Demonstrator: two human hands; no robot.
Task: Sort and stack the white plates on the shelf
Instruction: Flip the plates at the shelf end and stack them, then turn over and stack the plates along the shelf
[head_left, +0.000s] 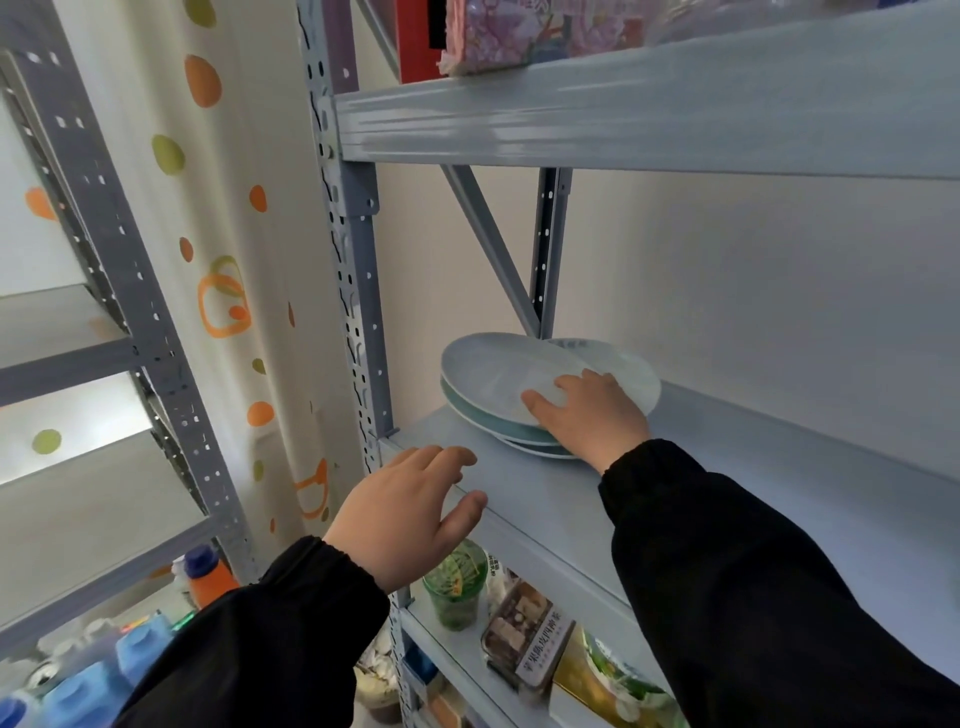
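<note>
A stack of white plates (493, 374) sits on the grey metal shelf (727, 467), near its back left corner post. The top plate lies tilted across the ones below. Another white plate (631, 371) shows behind it to the right, partly hidden. My right hand (587, 415) rests on the near edge of the stack, with its fingers over the top plate's rim and the thumb under it. My left hand (410, 509) hovers at the shelf's front edge, with its fingers spread and nothing in it.
An upper shelf (649, 104) hangs close above, bearing a floral package (519, 31) and a red box (415, 36). Below are a green cup (457, 587) and food packets (530, 639). A second rack (130, 312) stands at the left with bottles (208, 574) low down.
</note>
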